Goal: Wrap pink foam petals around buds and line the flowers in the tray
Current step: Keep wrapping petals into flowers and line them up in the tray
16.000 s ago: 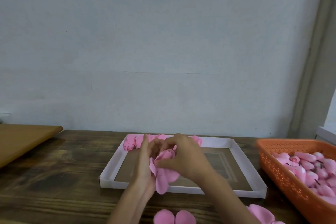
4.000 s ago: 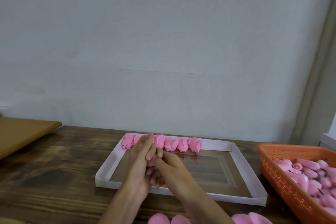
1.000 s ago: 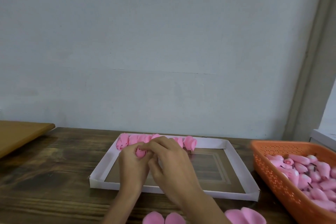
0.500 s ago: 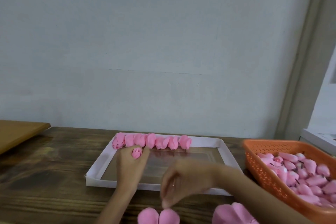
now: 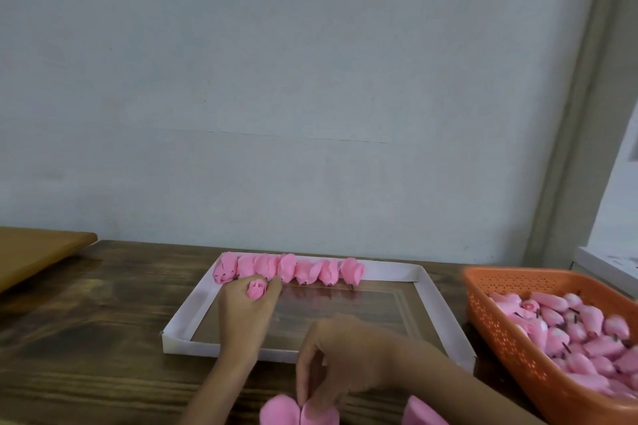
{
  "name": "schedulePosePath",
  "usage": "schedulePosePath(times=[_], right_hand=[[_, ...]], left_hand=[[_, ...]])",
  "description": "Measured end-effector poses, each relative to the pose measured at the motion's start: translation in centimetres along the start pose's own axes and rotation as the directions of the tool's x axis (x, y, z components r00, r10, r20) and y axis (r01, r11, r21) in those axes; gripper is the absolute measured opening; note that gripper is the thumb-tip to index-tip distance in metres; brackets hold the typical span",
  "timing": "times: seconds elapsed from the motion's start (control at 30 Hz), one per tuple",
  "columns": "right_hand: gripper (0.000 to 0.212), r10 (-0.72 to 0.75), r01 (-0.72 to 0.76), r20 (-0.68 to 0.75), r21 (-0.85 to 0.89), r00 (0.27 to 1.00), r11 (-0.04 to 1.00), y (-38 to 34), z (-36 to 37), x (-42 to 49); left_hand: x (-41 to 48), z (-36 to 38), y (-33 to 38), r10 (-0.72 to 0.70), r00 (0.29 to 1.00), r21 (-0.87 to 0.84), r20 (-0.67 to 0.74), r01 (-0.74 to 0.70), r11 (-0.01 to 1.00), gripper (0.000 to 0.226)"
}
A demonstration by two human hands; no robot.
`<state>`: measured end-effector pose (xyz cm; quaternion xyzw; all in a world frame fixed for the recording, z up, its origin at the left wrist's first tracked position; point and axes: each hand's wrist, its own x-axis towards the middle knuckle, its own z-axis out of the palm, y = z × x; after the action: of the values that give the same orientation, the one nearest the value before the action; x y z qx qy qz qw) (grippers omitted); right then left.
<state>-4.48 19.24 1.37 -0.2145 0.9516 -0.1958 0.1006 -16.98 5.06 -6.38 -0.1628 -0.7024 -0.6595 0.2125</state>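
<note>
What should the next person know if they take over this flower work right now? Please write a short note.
Left hand holds a small pink flower over the tray.
Right hand reaches down to the loose petals at the near table edge; fingertips touch them, grip unclear.
Done: a row of flowers lines the tray's far wall.
Left: probably wrap petals on the held flower, line it up, then continue with buds from the orange basket.

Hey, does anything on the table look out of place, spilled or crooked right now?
Nothing stands out. The flowers sit in one row along the tray's far wall, buds lie inside the basket, the left hand holds a bud, the right hand is at the petals.
</note>
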Motion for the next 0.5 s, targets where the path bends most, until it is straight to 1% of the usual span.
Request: schedulePosePath(times=[0.07, 0.2, 0.27, 0.37, 0.5], right_hand=[[0.012, -0.033, 0.031, -0.016, -0.096, 0.999, 0.995, -0.8, -0.1, -0.2], [0.015, -0.056, 0.045, -0.043, -0.230, 0.998, 0.972, -2.1, 0.0, -0.8], [0.017, -0.084, 0.058, -0.078, -0.286, 0.993, 0.957, -2.2, 0.3, -1.3], [0.020, -0.129, 0.080, -0.128, -0.334, 0.983, 0.939, -2.3, 0.7, -2.0], [0.022, -0.179, 0.103, -0.132, -0.446, 0.975, 0.889, -2.6, 1.4, -2.6]], left_hand=[[0.1, 0.0, -0.1, -0.029, 1.000, -0.012, -0.005, 0.029, 1.000, 0.060], [0.2, -0.1, -0.1, -0.073, 0.997, -0.023, -0.002, 0.073, 0.997, 0.061], [0.1, -0.1, -0.1, -0.094, 0.996, -0.018, -0.007, 0.094, 0.995, 0.064], [0.1, -0.1, -0.2, -0.082, 0.997, -0.016, -0.002, 0.082, 0.997, 0.063], [0.2, -0.1, -0.3, -0.062, 0.998, -0.016, -0.015, 0.062, 0.998, 0.062]])
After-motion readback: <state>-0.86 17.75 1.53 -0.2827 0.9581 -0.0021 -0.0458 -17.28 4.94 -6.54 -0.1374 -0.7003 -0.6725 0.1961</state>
